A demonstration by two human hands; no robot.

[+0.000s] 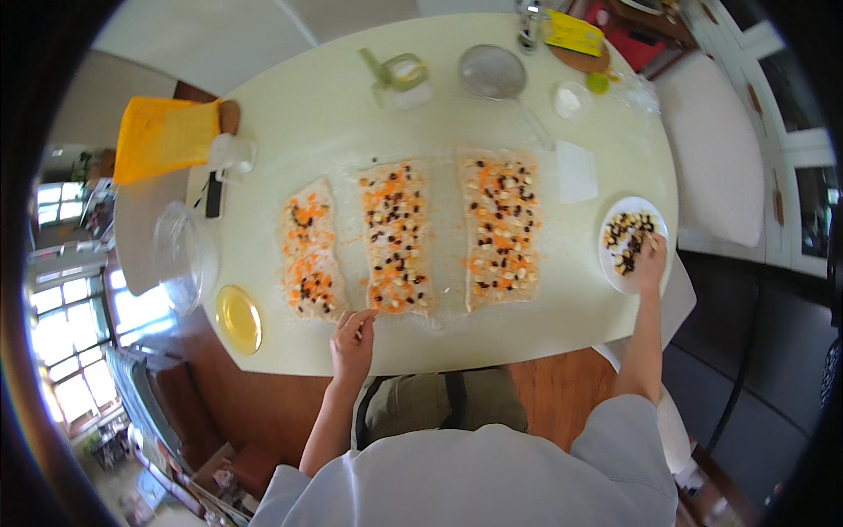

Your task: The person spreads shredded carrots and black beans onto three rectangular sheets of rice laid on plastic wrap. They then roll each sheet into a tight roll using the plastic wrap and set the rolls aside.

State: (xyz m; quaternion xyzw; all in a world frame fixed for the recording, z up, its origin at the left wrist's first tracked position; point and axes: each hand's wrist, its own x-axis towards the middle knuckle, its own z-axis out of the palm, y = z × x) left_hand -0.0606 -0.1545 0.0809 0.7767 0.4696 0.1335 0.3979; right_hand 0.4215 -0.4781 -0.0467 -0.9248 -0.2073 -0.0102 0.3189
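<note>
Three flat strips of dough lie side by side on the pale table, strewn with orange shreds, dark beans or raisins and pale cubes. The left strip (308,253) bears fewer pale cubes than the middle strip (397,240) and the right strip (502,227). My right hand (651,260) reaches onto a white plate (630,283) of dark pieces and pale cubes, its fingertips among them; whether they grip any is unclear. Near the bottom edges of the left and middle strips is my left hand (354,336), fingers curled with a small dark bit at them.
At the left stand a clear glass bowl (176,260), a yellow glass plate (238,319) and an orange mesh bag (168,138). A sieve (492,71), a green-handled utensil (405,71) and a small bowl of white powder (570,101) are at the far side. White paper (576,171) lies beside the right strip.
</note>
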